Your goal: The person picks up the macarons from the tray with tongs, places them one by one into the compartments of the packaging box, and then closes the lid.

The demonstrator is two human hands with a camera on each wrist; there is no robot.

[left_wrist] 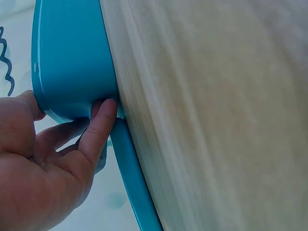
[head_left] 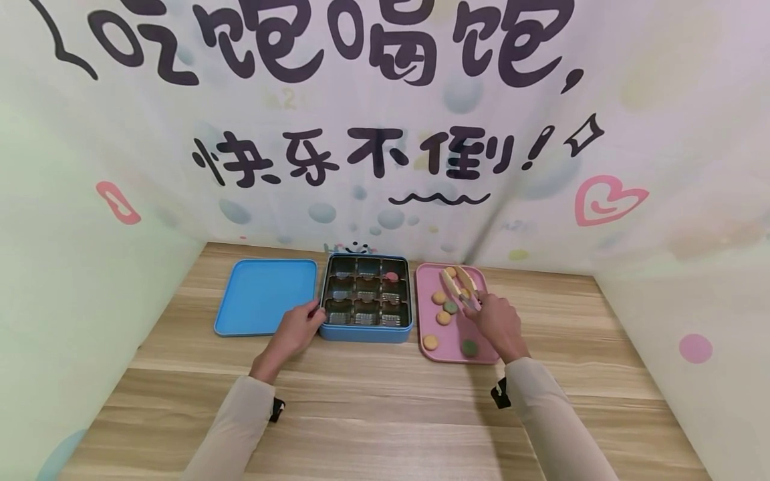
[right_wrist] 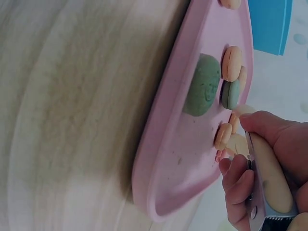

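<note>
A blue square box (head_left: 365, 334) holds a dark tray of compartments, with a pink macaron (head_left: 392, 276) in the back right one. My left hand (head_left: 299, 327) holds the box at its front left corner, thumb at the rim and fingers against the side wall (left_wrist: 72, 57). In my right hand (head_left: 498, 324) are tongs (head_left: 450, 280) with cream-coloured arms, their tips spread over the back of a pink tray (head_left: 460, 334). Yellow macarons (head_left: 443, 318) lie about the tray, with a green macaron (right_wrist: 230, 94) among them and a larger green one (right_wrist: 203, 85) near its front edge.
A blue lid (head_left: 265, 294) lies on the wooden table (head_left: 373, 401) left of the box. A white wall (head_left: 385, 220) with large black lettering stands right behind the box and tray, and side walls flank the table.
</note>
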